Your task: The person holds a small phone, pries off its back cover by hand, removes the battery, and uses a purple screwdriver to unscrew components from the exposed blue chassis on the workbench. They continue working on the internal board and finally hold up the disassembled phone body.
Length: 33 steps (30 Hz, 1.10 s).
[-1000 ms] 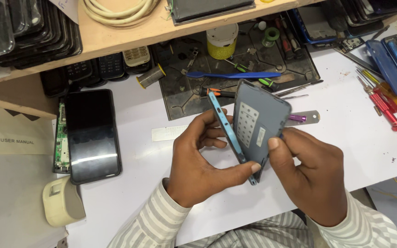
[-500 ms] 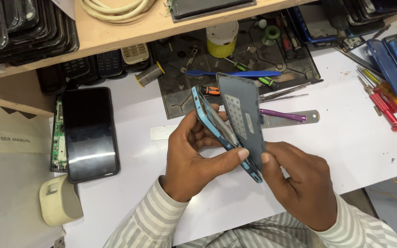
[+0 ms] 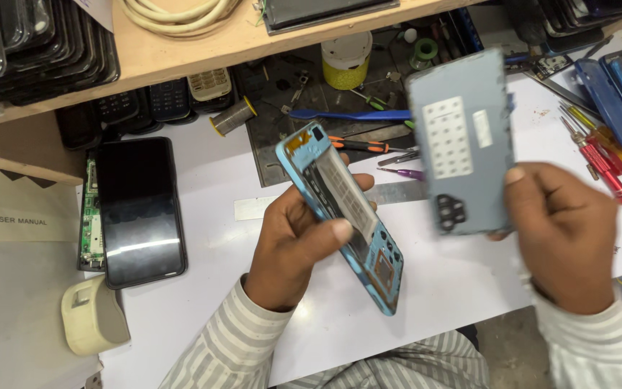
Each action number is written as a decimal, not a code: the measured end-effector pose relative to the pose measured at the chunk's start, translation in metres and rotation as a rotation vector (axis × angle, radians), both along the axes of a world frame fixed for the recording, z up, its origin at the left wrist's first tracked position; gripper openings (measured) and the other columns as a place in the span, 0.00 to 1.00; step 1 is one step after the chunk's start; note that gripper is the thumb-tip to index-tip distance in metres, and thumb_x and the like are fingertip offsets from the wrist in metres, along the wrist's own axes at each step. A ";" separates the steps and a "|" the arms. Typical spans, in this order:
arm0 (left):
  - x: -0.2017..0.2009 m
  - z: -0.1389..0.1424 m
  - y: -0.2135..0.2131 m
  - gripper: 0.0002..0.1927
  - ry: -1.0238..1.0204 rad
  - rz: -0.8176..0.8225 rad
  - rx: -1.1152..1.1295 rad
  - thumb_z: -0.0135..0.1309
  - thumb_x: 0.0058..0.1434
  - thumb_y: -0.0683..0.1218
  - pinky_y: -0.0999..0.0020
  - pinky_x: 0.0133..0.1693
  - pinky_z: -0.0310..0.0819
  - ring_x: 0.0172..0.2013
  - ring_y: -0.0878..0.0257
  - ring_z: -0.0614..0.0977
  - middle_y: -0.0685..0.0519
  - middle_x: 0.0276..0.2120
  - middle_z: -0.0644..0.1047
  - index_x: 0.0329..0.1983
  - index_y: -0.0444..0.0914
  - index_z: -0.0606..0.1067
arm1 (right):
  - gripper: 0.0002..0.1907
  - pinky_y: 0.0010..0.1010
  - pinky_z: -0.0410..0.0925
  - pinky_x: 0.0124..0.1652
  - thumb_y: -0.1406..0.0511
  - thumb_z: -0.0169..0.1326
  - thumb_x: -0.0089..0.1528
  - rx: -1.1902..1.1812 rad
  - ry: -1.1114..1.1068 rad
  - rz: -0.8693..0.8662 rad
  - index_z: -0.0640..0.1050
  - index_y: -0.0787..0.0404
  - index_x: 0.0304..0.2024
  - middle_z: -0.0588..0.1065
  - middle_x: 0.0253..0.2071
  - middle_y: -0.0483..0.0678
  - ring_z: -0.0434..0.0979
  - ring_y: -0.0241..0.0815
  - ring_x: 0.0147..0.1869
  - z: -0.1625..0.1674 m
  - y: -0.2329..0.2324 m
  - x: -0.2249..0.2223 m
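The left hand is gripping an opened phone body, fingers wrapped behind it and the thumb pressing on its front. The body is hanging in the air over the white worktop, its long axis running diagonally from upper left, away from the person, to lower right, towards them. Its frame is light blue; the exposed inside is showing a pale rectangular battery area along the middle, a dark board section with a copper-coloured patch at the near end, and an orange patch at the far corner.

The right hand is closing on the lower edge of the detached back cover, thumb on the inner face. The cover is standing nearly upright, well apart from the body, long axis almost vertical, camera cut-outs at the bottom. Its inner face is grey-blue with a white dotted pad and a small white strip.

Farther off, a dark phone is lying screen-up at the left, red screwdrivers at the right, a blue pry tool on the dark mat, and a wooden shelf is crossing above.
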<state>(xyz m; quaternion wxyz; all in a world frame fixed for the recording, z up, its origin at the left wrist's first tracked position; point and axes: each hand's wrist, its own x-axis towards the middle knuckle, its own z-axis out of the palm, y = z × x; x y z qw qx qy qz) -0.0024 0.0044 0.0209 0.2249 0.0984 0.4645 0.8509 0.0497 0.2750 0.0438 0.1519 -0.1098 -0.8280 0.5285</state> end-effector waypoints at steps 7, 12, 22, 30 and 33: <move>-0.004 0.001 0.001 0.37 -0.103 -0.041 0.146 0.39 0.73 0.62 0.51 0.61 0.74 0.58 0.52 0.78 0.39 0.65 0.72 0.74 0.32 0.61 | 0.15 0.23 0.62 0.27 0.63 0.50 0.73 0.172 -0.098 -0.107 0.78 0.72 0.47 0.74 0.29 0.48 0.68 0.31 0.26 -0.010 0.071 -0.021; -0.006 0.006 0.000 0.37 -0.166 -0.010 0.118 0.28 0.73 0.65 0.52 0.57 0.77 0.56 0.50 0.79 0.37 0.63 0.74 0.76 0.38 0.60 | 0.14 0.28 0.63 0.27 0.64 0.52 0.75 0.427 -0.160 -0.117 0.80 0.71 0.49 0.76 0.30 0.53 0.70 0.36 0.26 -0.035 0.104 -0.029; -0.011 0.004 -0.008 0.32 -0.286 0.058 0.162 0.32 0.75 0.60 0.56 0.50 0.82 0.49 0.52 0.84 0.41 0.53 0.78 0.67 0.32 0.67 | 0.12 0.39 0.67 0.43 0.67 0.62 0.63 0.809 0.145 0.185 0.82 0.67 0.47 0.78 0.41 0.54 0.74 0.50 0.43 -0.018 0.054 -0.023; -0.013 0.008 -0.021 0.25 -0.200 0.150 0.015 0.39 0.77 0.55 0.64 0.43 0.82 0.40 0.60 0.85 0.45 0.45 0.82 0.58 0.30 0.74 | 0.16 0.44 0.66 0.45 0.63 0.64 0.57 0.840 0.107 0.479 0.82 0.63 0.45 0.75 0.37 0.53 0.71 0.55 0.43 -0.018 0.006 -0.049; -0.013 0.008 -0.022 0.23 -0.197 0.117 -0.034 0.40 0.77 0.53 0.68 0.42 0.81 0.39 0.63 0.84 0.47 0.44 0.82 0.58 0.29 0.74 | 0.11 0.44 0.67 0.45 0.64 0.63 0.59 0.891 0.128 0.457 0.82 0.62 0.43 0.75 0.37 0.52 0.72 0.55 0.44 -0.017 0.003 -0.060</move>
